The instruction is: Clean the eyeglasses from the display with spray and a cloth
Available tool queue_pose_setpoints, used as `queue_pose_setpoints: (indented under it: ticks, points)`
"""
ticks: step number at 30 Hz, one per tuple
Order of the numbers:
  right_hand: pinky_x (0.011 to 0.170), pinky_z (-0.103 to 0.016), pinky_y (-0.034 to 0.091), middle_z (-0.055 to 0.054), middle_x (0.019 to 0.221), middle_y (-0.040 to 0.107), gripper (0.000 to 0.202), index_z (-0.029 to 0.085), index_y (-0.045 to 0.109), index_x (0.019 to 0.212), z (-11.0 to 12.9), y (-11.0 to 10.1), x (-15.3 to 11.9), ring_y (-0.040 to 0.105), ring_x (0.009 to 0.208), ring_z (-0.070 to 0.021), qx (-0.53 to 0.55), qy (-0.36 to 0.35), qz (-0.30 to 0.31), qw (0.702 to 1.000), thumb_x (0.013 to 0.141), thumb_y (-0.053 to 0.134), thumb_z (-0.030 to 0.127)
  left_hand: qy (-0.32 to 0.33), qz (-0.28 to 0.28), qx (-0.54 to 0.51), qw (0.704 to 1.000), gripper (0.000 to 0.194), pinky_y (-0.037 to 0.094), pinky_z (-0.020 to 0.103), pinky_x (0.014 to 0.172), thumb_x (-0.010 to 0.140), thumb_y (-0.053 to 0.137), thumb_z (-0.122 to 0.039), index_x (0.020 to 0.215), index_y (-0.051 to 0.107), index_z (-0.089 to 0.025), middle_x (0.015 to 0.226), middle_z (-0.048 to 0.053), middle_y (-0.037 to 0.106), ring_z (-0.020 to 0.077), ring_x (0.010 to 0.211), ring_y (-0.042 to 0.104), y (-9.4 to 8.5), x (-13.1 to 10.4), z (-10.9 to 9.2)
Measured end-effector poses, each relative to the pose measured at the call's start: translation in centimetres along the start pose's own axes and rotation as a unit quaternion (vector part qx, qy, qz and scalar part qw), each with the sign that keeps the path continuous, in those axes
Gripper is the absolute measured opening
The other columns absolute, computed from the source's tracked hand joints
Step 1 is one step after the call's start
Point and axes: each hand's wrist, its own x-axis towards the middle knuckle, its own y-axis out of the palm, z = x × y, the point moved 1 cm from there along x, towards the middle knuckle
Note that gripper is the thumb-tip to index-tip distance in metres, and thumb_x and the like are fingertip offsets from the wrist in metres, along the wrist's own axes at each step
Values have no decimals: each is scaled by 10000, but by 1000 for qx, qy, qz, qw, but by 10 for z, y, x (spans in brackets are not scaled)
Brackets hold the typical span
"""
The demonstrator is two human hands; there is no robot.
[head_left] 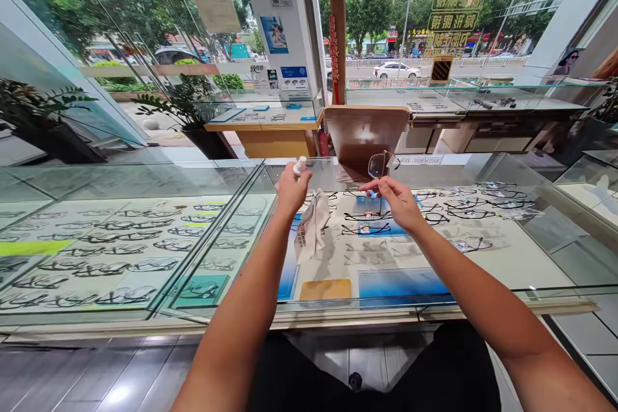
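A small white spray bottle [300, 165] is gripped in my left hand [291, 190], nozzle end up, above the glass counter. My right hand [398, 203] pinches a thin-framed pair of eyeglasses [377, 166], turned on edge, one lens above the fingers and a temple reaching to the right. The lower part of the frame is partly hidden by my fingers and blends with the display behind. Just right of my left wrist is a pale printed lens cloth [315, 226]; whether it lies on the glass or hangs from the hand I cannot tell.
Under the glass countertop [526, 270] are rows of eyeglass frames [120, 225], blue cards [403, 284] and a tan card [325, 289]. A brown chair [367, 132] stands beyond the counter. Farther back are another display case [275, 117], potted plants [186, 109] and street windows.
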Motion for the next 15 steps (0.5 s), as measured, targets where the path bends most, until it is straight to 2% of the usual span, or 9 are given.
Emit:
queue_pose_setpoints:
  ticks: [1, 3, 7, 11, 15]
  points:
    - [948, -382, 509, -64, 1073, 795, 482, 255, 836, 1070, 0, -1, 0, 663, 968, -224, -3, 0, 0, 1000, 1054, 566, 654, -36, -26, 32, 998, 137, 431, 433, 1074, 955, 560, -285, 1077, 590, -232, 1035, 53, 691, 290, 1095, 628, -4, 8, 12]
    - [926, -383, 510, -64, 1052, 793, 486, 253, 842, 1069, -1, -1, 0, 661, 955, -226, -9, 2, -2, 1000, 1048, 574, 658, -75, -47, 49, 995, 225, 461, 426, 1054, 943, 525, -207, 1159, 587, -209, 1146, 99, 695, 305, 1155, 631, -10, 21, 36]
    - [912, -384, 516, -68, 1071, 798, 496, 253, 847, 1068, -3, -1, 0, 662, 943, -226, -14, 5, 2, 1000, 1042, 575, 668, -126, -42, 70, 989, 221, 500, 423, 996, 895, 611, -203, 1113, 621, -168, 1131, 142, 716, 324, 1092, 665, -16, 29, 70]
    - [893, -376, 511, -67, 1067, 797, 484, 256, 849, 1073, -3, -1, 1, 659, 934, -223, -13, 5, 2, 1000, 1045, 580, 658, -152, -40, 85, 984, 296, 501, 424, 1014, 884, 662, -203, 1171, 608, -159, 1216, 166, 724, 333, 1148, 676, -17, 29, 82]
    - [904, -371, 499, -62, 1068, 791, 467, 261, 849, 1065, -4, -1, 1, 655, 935, -218, -12, 5, 6, 1000, 1056, 575, 639, -161, -34, 96, 982, 337, 513, 437, 1015, 886, 678, -218, 1208, 594, -160, 1234, 179, 719, 346, 1171, 687, -15, 28, 81]
